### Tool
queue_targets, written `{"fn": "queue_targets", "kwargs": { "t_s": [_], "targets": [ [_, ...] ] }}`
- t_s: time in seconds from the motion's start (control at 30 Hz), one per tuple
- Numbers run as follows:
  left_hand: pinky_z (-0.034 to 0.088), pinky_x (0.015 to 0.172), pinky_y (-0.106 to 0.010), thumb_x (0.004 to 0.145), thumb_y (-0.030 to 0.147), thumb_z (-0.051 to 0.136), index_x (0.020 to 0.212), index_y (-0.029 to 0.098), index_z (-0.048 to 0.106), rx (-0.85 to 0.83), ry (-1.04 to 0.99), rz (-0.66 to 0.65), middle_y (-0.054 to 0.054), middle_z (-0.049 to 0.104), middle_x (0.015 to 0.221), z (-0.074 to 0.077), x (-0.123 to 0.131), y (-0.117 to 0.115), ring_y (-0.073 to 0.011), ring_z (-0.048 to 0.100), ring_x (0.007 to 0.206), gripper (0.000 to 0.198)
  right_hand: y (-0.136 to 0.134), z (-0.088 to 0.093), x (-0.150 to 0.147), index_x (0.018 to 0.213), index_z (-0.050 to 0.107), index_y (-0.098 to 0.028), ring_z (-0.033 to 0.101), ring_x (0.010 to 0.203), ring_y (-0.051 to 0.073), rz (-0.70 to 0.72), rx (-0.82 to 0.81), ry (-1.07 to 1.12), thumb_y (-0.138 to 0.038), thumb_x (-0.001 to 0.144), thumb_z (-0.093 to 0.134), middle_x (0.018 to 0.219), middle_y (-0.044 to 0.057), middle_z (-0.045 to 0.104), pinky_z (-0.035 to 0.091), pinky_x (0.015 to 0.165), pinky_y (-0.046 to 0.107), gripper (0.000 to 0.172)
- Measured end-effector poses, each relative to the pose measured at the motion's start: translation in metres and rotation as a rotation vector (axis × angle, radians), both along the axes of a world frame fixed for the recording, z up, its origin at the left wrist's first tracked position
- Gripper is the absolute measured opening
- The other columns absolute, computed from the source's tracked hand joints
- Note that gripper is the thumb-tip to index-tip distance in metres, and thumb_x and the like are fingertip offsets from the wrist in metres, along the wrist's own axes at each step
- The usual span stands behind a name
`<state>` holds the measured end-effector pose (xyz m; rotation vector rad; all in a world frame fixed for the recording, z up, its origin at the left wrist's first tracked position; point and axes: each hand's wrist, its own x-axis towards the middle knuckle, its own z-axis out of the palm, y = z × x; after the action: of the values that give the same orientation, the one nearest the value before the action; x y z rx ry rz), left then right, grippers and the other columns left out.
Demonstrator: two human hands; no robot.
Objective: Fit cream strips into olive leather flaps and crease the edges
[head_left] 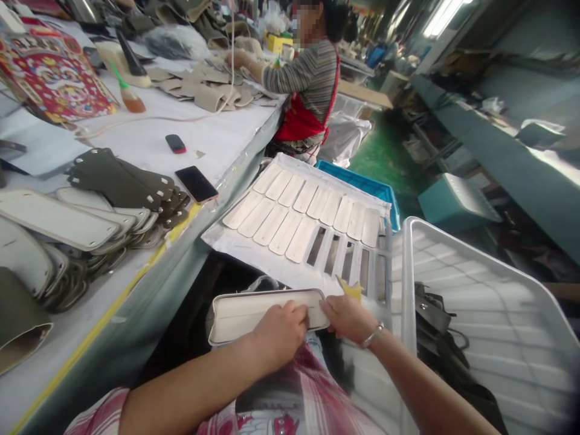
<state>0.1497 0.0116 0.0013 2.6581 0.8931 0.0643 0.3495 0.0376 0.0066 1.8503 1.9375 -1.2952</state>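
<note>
Over my lap I hold a flat cream bag panel [244,314] with a raised rim. My left hand [278,332] lies on its right part with the fingers curled and pressing on it. My right hand [347,317] pinches the panel's right end. Just beyond my right hand a small yellow piece [350,287] sticks up. In front of me lies a white sheet [254,251] carrying rows of cream strips [303,214]; some slots at its right are bare.
The work table [149,136] at left holds stacked cream and olive panels [90,211], a phone [196,183] and a glue bottle [129,96]. A white plastic crate [480,296] at right holds dark straps [430,311]. Another person [308,84] sits further along beside a blue bin [362,181].
</note>
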Motion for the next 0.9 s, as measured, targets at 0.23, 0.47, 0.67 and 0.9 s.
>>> {"fn": "queue_targets", "kwargs": {
  "t_s": [0.23, 0.47, 0.67, 0.9],
  "targets": [
    [0.045, 0.063, -0.031, 0.084, 0.041, 0.05, 0.105, 0.015, 0.06, -0.029, -0.023, 0.028, -0.009, 0.056, 0.117, 0.0, -0.002, 0.005, -0.0236, 0.048, 0.092, 0.035, 0.008, -0.023, 0.029, 0.071, 0.041, -0.018, 0.054, 0.04, 0.009, -0.247, -0.318, 0.402, -0.058, 0.074, 0.045, 0.059, 0.003, 0.063, 0.043, 0.038, 0.021, 0.04],
    [0.046, 0.066, -0.032, 0.084, 0.037, 0.051, 0.1, 0.015, 0.063, -0.112, -0.02, 0.019, -0.011, 0.056, 0.117, -0.004, 0.009, 0.009, -0.0244, 0.049, 0.094, 0.029, 0.029, -0.014, 0.016, 0.06, 0.042, -0.017, 0.055, 0.038, 0.009, -0.259, -0.426, 0.254, -0.042, 0.075, 0.06, 0.052, 0.0, 0.063, 0.042, 0.034, 0.017, 0.034],
    [0.042, 0.089, -0.041, 0.075, 0.043, 0.062, 0.12, 0.016, 0.054, -0.494, -0.226, 0.094, -0.013, 0.053, 0.124, 0.028, -0.017, 0.011, -0.0285, 0.049, 0.107, 0.053, 0.041, -0.001, 0.006, 0.06, 0.049, -0.014, 0.058, 0.04, 0.011, -0.094, -0.539, 0.106, -0.035, 0.079, 0.056, 0.054, 0.003, 0.064, 0.047, 0.038, 0.019, 0.03],
    [0.043, 0.061, -0.019, 0.08, 0.04, 0.056, 0.089, 0.017, 0.055, -0.577, -1.033, 1.134, 0.001, 0.056, 0.076, 0.014, -0.147, -0.034, -0.0092, 0.053, 0.067, 0.025, 0.043, -0.009, 0.011, 0.075, 0.05, -0.014, 0.059, 0.045, 0.012, -0.01, -0.448, 0.107, -0.049, 0.069, 0.064, 0.068, 0.007, 0.066, 0.044, 0.036, 0.018, 0.038]
  ]
}}
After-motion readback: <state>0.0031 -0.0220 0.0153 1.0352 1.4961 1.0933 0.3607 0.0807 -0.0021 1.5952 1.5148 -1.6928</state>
